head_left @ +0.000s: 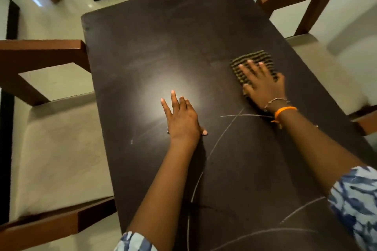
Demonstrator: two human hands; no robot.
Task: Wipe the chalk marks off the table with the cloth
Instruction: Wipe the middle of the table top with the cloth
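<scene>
A dark brown table [155,51] fills the middle of the head view. White chalk marks [216,144] curve across its near half, and a fainter streak [146,130] lies left of my left hand. A ribbed, olive-striped cloth [255,58] lies on the right side of the table. My right hand [263,85] presses flat on the cloth with straight, spread fingers. My left hand [181,116] rests flat on the bare table top near the middle, fingers straight. The far half of the table shows only faint smears.
A wooden chair with a pale seat [57,149] stands at the table's left edge. Another wooden chair [318,6] stands at the right. Pale floor tiles [67,20] show beyond the far left corner.
</scene>
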